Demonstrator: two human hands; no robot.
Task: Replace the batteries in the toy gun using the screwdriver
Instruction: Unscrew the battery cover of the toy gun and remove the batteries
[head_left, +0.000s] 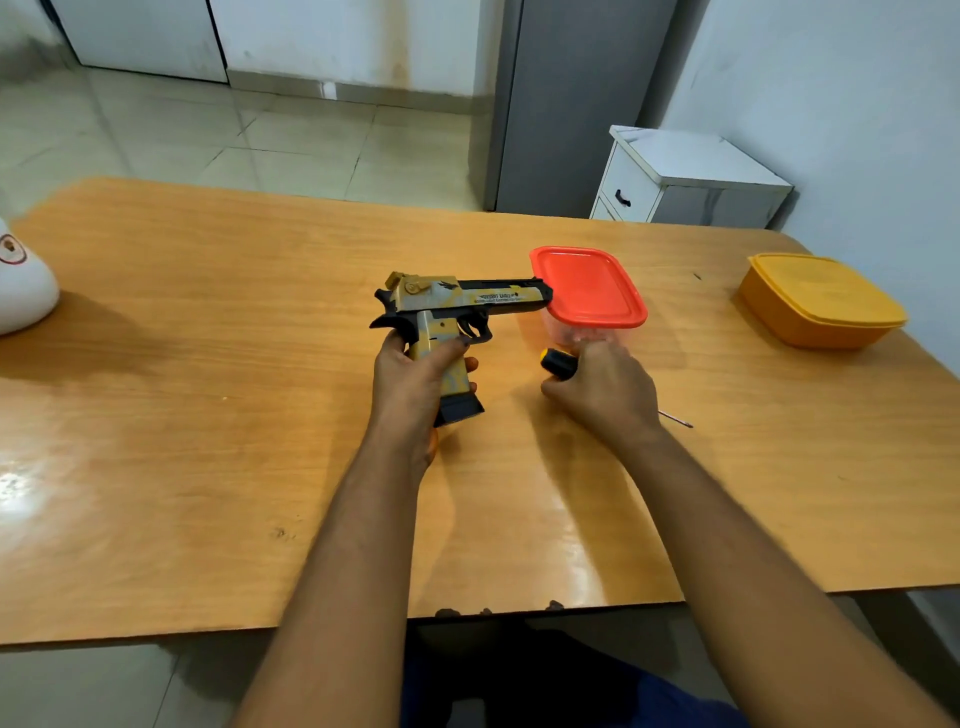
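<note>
Tiled floor and pale walls sit behind the glossy orange-brown wooden table (208, 322) I work at, with a small white drawer cabinet (691, 179) in the far right corner. From my head view, my left hand (415, 379) wraps its curled fingers round the grip of the yellow-and-black toy pistol (457, 306), lifting it upright above the tabletop, muzzle pointing right toward the clear tub with the red square lid (587, 286). My right hand (602, 389) curls over the black-and-yellow-handled screwdriver (558, 362), whose thin metal tip pokes out behind my wrist, low over the table. Well off to the right rests a yellow lidded plastic box (821, 301); a white rounded object (23, 286) lies at the left edge
</note>
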